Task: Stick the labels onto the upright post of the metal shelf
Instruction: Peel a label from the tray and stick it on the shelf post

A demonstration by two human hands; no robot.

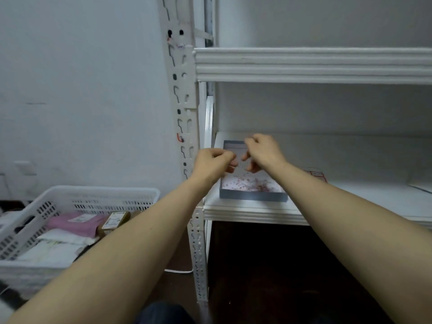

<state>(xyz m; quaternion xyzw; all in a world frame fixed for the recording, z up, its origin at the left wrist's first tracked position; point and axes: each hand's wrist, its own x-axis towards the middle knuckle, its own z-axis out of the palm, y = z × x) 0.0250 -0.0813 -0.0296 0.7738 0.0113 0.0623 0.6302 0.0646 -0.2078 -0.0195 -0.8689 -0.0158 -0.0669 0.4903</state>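
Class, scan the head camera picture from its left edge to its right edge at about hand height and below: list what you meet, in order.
White basket → pink parcel inside it → brown labelled packet → perforated upright post → left hand → right hand above the grey tray → red-bordered label lying on the shelf board.

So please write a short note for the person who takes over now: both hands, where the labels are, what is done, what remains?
Left hand and right hand: both raised over the grey box on the lower shelf, fingertips pinched together around a small pale sheet, seemingly peeling a label.
Box holds small reddish bits. One red-edged label lies on the shelf, right of the box.
Upright post stands left of the box; small red marks on it, too small to identify.
Left: peel, stick on post.
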